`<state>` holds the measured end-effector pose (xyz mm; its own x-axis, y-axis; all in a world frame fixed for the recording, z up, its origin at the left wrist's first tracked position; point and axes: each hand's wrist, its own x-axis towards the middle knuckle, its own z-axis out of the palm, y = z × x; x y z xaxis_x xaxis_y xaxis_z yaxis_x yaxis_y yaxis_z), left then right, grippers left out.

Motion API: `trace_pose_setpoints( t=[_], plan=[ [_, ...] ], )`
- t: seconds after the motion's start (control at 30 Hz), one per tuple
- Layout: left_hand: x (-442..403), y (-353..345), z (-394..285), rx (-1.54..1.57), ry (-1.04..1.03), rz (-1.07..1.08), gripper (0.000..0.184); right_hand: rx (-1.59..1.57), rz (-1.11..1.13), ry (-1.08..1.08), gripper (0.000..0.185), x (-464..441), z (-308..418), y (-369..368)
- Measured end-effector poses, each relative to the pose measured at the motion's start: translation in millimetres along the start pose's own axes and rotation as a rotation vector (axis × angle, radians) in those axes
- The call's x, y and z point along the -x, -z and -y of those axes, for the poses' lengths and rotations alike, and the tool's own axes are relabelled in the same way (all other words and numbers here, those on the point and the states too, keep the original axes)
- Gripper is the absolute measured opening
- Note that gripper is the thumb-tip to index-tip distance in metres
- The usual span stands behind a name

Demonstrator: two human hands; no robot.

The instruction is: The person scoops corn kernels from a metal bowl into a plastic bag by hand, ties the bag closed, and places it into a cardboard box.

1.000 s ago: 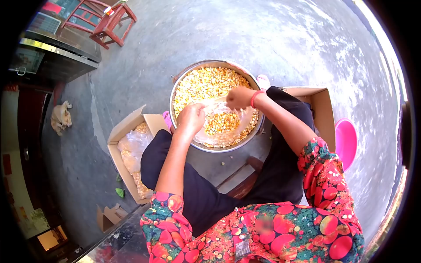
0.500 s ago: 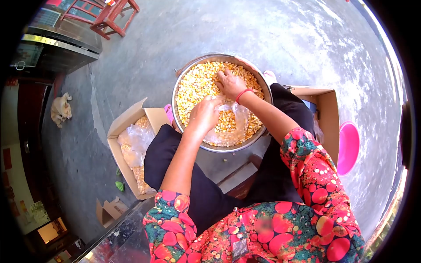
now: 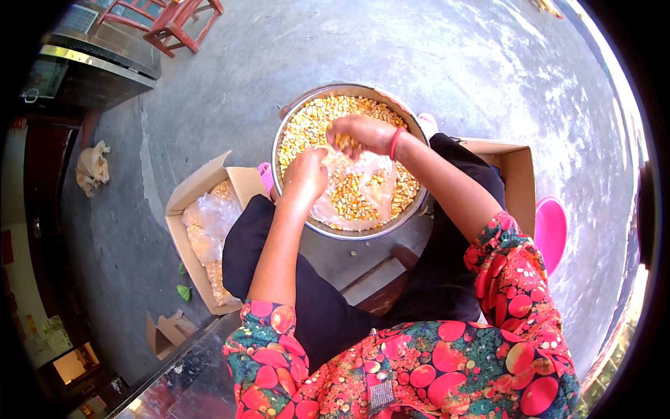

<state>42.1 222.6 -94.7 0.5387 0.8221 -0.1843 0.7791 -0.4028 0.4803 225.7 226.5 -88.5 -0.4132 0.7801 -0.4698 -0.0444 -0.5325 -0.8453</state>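
Observation:
A wide round metal basin (image 3: 276, 166) in front of my knees is filled with yellow and white corn kernels (image 3: 314, 115). A clear plastic bag (image 3: 325, 209) lies in it on top of the corn, with kernels showing through or inside the bag. My left hand (image 3: 306, 174) is closed, pinching the bag's edge at the left of its mouth. Just above the bag, my right hand (image 3: 364, 134), with a red bracelet at the wrist, is curled around some kernels that show beneath its fingers.
A cardboard box (image 3: 183, 241) by my left leg holds clear bags of corn (image 3: 209, 223). Another open box (image 3: 518, 178) and a pink basin (image 3: 551, 234) are at my right. A dog (image 3: 93, 169) lies at the far left. A red wooden chair (image 3: 180, 28) stands farther back.
My right hand has come up out of the corn with kernels in it and is over the bag. My left hand still pinches the bag, slightly farther left.

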Motion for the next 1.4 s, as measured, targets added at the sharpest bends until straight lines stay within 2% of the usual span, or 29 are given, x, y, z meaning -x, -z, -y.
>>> trace_pose_setpoints(
  t=[0.03, 0.1, 0.13, 0.17, 0.23, 0.27, 0.3, 0.37, 0.4, 0.47, 0.5, 0.6, 0.73, 0.8, 0.83, 0.9, 1.03, 1.1, 1.2, 1.3, 1.37, 1.4],
  plan=[
    [0.1, 2.9, -0.6, -0.017, 0.034, 0.003, 0.031, 0.047, -0.013, -0.024, 0.022, 9.8, 2.1, -11.5],
    [2.0, 4.8, -1.0, 0.004, 0.007, -0.044, 0.031, 0.482, 0.155, 0.11, 0.027, 3.3, -18.6, -16.5],
    [2.7, 3.9, -0.5, 0.007, 0.001, -0.056, 0.032, 0.801, 0.126, 0.232, 0.027, 6.5, -24.7, -16.4],
    [3.1, 2.9, 0.3, 0.009, -0.004, -0.069, 0.033, 0.801, 0.126, 0.232, 0.027, 5.6, -26.4, -12.2],
    [2.5, -0.6, 2.7, 0.005, -0.003, -0.04, 0.033, 0.945, 0.031, 0.301, 0.024, 5.0, -18.5, -6.0],
    [1.8, -2.3, 3.7, 0.002, -0.002, -0.011, 0.034, 0.839, -0.091, 0.288, 0.021, 4.8, -14.2, -2.0],
    [2.8, -1.5, 1.6, 0.002, -0.002, -0.011, 0.034, 0.797, -0.23, 0.372, 0.019, 1.3, -14.3, 4.2],
    [6.3, 1.8, -5.1, 0.049, 0.018, 0.053, 0.034, 0.93, -0.502, 0.518, 0.017, -15.0, -22.0, 22.3],
    [6.5, 2.7, -7.1, 0.047, 0.017, 0.052, 0.034, 0.93, -0.504, 0.52, 0.017, -22.9, -24.5, 31.7],
    [6.5, 4.2, -11.0, 0.095, -0.006, 0.103, 0.035, 1.347, -0.5, 0.219, 0.026, -33.6, -27.1, 44.6],
    [7.5, 5.2, -13.0, 0.093, -0.006, 0.104, 0.035, 1.345, -0.501, 0.219, 0.026, -31.2, -24.8, 39.5],
    [8.9, 5.7, -16.0, 0.122, -0.088, 0.134, 0.034, 1.219, -0.465, 0.184, 0.045, -26.3, -32.6, 24.0],
    [7.5, 0.5, -10.0, 0.124, -0.171, 0.119, 0.035, 1.062, -0.531, 0.315, 0.041, -52.6, -74.1, 27.0],
    [7.2, 2.0, -10.1, 0.111, -0.216, 0.076, 0.037, 0.75, -0.608, 0.3, 0.025, -56.6, -76.7, 31.4],
    [7.5, 5.2, -12.1, 0.125, -0.158, 0.098, 0.037, 0.751, -0.607, 0.299, 0.025, -56.0, -74.0, 34.7],
    [8.5, 7.8, -12.4, 0.141, -0.096, 0.118, 0.036, -0.05, -0.432, 0.01, 0.025, -50.2, -63.8, 41.2],
    [7.8, 10.8, -6.7, 0.123, -0.085, 0.099, 0.037, -0.285, -0.34, 0.034, 0.025, -28.5, -31.6, 31.5],
    [6.8, 11.4, -2.3, 0.117, -0.071, 0.092, 0.038, -0.286, -0.276, 0.017, 0.025, -19.4, -18.9, 22.4],
    [5.5, 15.1, 2.6, 0.082, -0.039, 0.018, 0.042, -0.178, -0.039, -0.042, 0.027, -10.9, -11.1, 8.4],
    [4.0, 17.4, 5.1, 0.072, -0.006, -0.031, 0.042, -0.009, -0.01, -0.058, 0.025, 7.4, -7.4, -17.4],
    [3.6, 17.9, 4.6, 0.091, 0.009, -0.029, 0.042, 0.384, 0.088, -0.019, 0.026, 8.5, -19.0, -22.7],
    [3.8, 17.9, 4.5, 0.075, -0.017, -0.042, 0.042, 0.723, 0.106, 0.102, 0.029, 6.2, -24.7, -19.4]
  ],
)
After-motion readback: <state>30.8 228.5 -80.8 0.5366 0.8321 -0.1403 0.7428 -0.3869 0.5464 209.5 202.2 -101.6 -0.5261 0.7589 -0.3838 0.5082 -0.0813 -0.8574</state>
